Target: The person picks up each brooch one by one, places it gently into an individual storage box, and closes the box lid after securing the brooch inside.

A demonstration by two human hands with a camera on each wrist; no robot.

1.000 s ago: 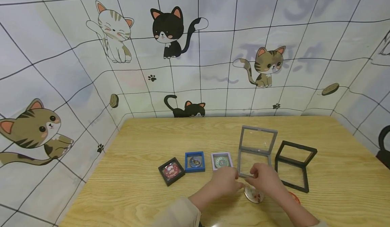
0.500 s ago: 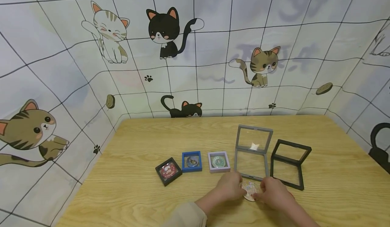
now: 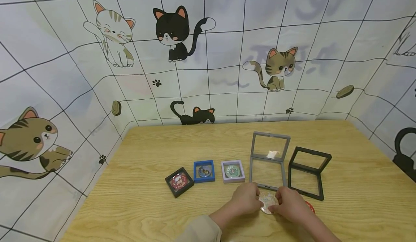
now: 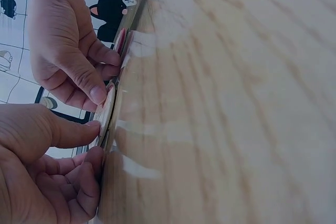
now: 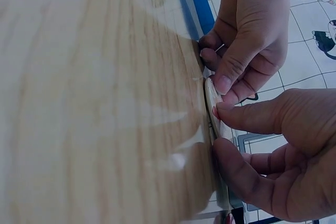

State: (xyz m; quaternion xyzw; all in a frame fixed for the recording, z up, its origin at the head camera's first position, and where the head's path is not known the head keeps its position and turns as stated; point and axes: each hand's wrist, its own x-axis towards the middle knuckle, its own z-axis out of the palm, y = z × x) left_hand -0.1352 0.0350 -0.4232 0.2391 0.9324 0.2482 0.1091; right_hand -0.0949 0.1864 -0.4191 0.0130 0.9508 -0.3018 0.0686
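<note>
A round, cream-patterned badge (image 3: 268, 202) lies low over the table in front of the open grey frame. My left hand (image 3: 246, 198) pinches its left edge, and my right hand (image 3: 290, 204) pinches its right edge. From the left wrist view, the left thumb (image 4: 79, 132) is on the badge's face with curled fingers below. In the right wrist view, the right thumb (image 5: 252, 116) presses the face near the rim, index finger at the edge. A red badge (image 3: 310, 206) lies partly hidden behind the right hand.
Behind the hands stand an open grey display frame (image 3: 251, 169) and an open black one (image 3: 320, 186). Leftward are small boxed badges in lilac (image 3: 233, 180), blue (image 3: 204, 180) and black (image 3: 176, 192) frames. A pale patch (image 3: 272, 154), scrap or glare, shows at the grey frame.
The hands came down from above the cream badge and now pinch both its sides. The pale patch at the grey frame has appeared. The view shifted slightly.
</note>
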